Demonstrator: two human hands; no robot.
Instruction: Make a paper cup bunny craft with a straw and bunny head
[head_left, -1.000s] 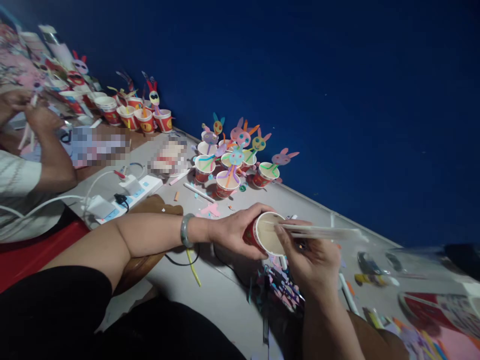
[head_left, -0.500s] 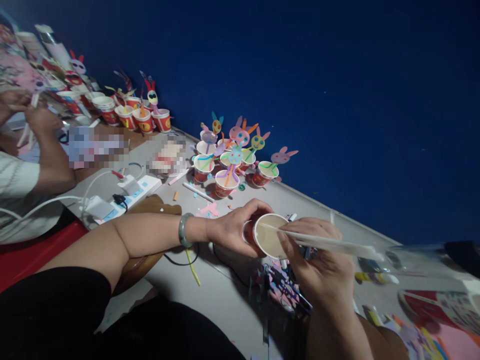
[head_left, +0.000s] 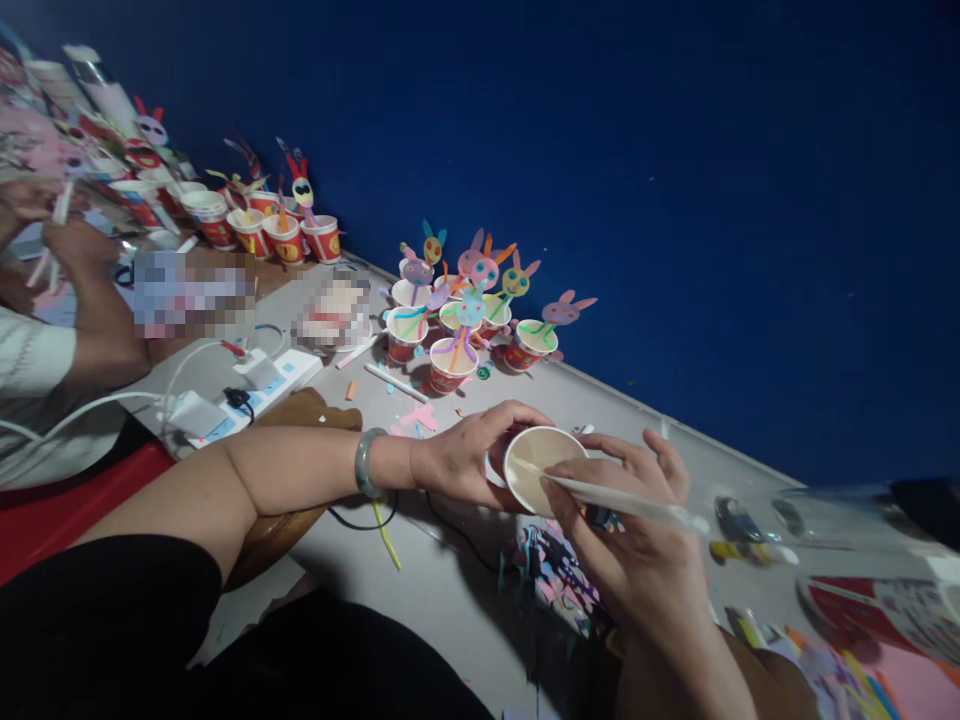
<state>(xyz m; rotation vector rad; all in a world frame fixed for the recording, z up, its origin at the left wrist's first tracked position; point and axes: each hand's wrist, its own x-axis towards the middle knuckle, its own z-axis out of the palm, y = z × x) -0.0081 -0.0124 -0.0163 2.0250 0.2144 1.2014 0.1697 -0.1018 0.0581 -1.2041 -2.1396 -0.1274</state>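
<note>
My left hand (head_left: 469, 455), with a bracelet at its wrist, is wrapped around a red paper cup (head_left: 491, 470). The cup is tilted so that its pale mouth faces me. In my right hand (head_left: 641, 540), thumb and fingers pinch a slim white stick (head_left: 626, 500), blurred by motion. The stick's thin front part reaches over the cup's rim into its mouth. Whether it touches the inside, I cannot tell. Several red paper cups with paper rabbit figures (head_left: 471, 308) stand behind my hands.
A power strip (head_left: 281, 385) with plugs and cables lies at the left. Paper scraps (head_left: 559, 580) are heaped below the cup. A co-worker's hand (head_left: 79, 245) holds white strips at the far left. A blue wall (head_left: 600, 200) rises behind the table.
My right hand has turned slightly and its outer fingers have lifted and spread. The white stick's rear end has moved left and down. The left hand and cup have barely shifted.
</note>
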